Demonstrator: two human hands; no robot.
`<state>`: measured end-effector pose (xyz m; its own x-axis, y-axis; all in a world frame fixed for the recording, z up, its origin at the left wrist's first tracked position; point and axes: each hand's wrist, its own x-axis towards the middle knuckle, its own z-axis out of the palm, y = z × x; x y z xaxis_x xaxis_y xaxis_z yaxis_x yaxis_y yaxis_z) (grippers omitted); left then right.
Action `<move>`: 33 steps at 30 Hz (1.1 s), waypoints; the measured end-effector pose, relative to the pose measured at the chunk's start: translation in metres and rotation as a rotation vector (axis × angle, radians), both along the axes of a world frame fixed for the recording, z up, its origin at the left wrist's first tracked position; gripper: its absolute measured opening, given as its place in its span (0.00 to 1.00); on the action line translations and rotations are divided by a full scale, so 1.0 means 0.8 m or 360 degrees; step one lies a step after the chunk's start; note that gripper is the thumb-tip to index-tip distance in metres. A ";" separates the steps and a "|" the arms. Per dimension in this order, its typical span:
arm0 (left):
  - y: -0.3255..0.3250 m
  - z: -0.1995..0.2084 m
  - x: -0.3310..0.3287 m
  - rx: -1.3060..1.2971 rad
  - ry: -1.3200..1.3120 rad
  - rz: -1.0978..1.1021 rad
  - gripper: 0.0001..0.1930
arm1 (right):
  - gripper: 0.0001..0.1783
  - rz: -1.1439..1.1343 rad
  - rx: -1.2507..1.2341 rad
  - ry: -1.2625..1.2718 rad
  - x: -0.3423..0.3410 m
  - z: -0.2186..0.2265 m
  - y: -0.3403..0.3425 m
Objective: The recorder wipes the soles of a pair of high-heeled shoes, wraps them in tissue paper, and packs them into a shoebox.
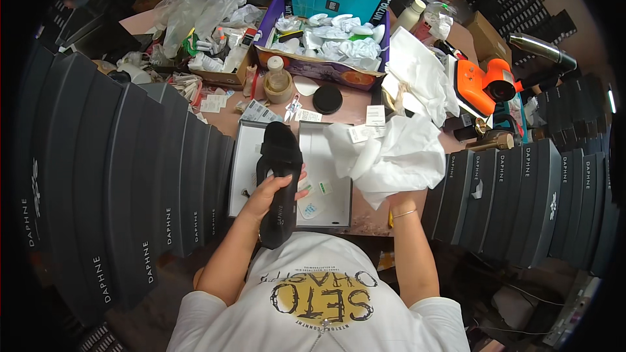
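My left hand [272, 197] is wrapped round a black slide sandal [279, 218], with its toe pointing away from me and its insole facing up. Under it lies an open shoe box [332, 205], pale inside with dark edges; small packets and a sticker rest in it. A bunched sheet of white tissue paper [411, 160] is gripped in my right hand [399, 203], to the right of the box. The paper hides most of those fingers. White paper tags [366, 132] lie against the far side of the tissue.
Tall stacks of dark shoe boxes [140, 176] flank me on the left, with more boxes [502, 195] on the right. Behind the work spot stand a purple carton [352, 75] of crumpled paper, a bottle [277, 78], a round black lid [327, 99] and an orange tool [482, 81].
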<state>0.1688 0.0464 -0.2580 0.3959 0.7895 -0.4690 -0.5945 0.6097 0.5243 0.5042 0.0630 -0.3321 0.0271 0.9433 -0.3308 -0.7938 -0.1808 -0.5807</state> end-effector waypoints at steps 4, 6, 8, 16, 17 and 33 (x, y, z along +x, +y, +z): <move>0.012 -0.011 0.035 -0.0084 -0.0093 -0.0139 0.20 | 0.31 -0.0076 -0.0354 0.0093 -0.074 -0.012 -0.020; 0.015 -0.004 0.044 -0.0088 -0.0065 -0.0195 0.17 | 0.30 0.0018 -0.0437 0.0110 -0.085 -0.010 -0.030; 0.012 -0.014 0.044 -0.0063 0.0081 -0.0083 0.15 | 0.30 0.0163 -0.0469 0.0067 -0.084 -0.007 -0.033; 0.017 -0.032 -0.002 -0.0173 0.0357 0.0132 0.15 | 0.28 -0.0092 0.0307 -0.1815 0.008 -0.073 -0.044; 0.014 -0.029 -0.016 -0.0136 0.0415 0.0134 0.14 | 0.28 -0.0049 0.0359 -0.2099 0.011 -0.033 -0.039; -0.033 0.065 -0.070 0.0263 0.0513 -0.0045 0.19 | 0.11 0.1356 0.0638 -0.1230 -0.351 0.055 0.053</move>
